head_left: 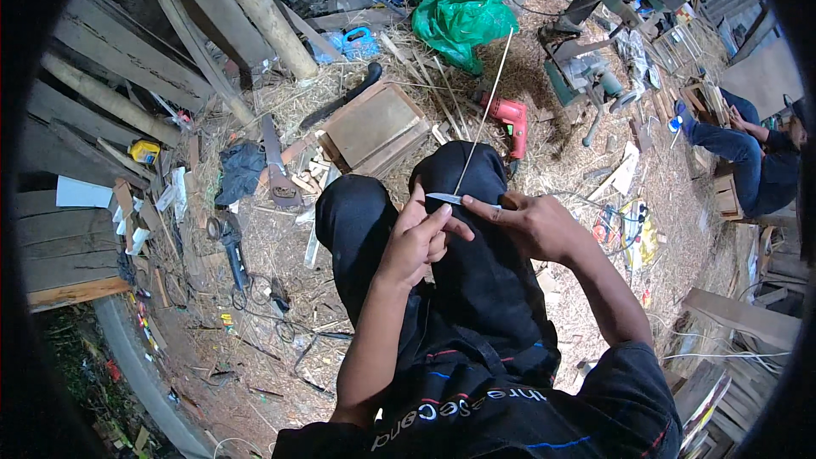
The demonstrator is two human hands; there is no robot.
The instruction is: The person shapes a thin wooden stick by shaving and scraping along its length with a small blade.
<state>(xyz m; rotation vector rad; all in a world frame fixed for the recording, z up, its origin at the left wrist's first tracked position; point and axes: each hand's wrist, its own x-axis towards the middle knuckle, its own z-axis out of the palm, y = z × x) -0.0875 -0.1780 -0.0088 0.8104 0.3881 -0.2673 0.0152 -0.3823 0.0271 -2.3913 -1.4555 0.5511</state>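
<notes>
A long, thin pale stick [489, 98] slants up from my hands above my dark-clad knees. My left hand [418, 242] pinches its lower end between fingers, with the thumb up by the blade. My right hand [535, 229] grips a small knife [444, 198], index finger along it, and the silvery blade lies across the stick. The knife's handle is mostly hidden in my fingers.
Beyond my knees lie a red drill [510, 123], a wooden box [374, 127], a handsaw [280, 178] and a green plastic bag [450, 13]. A machine [578, 68] stands upper right; a co-worker [756, 153] sits at right. An angle grinder [231, 251] lies left among shavings.
</notes>
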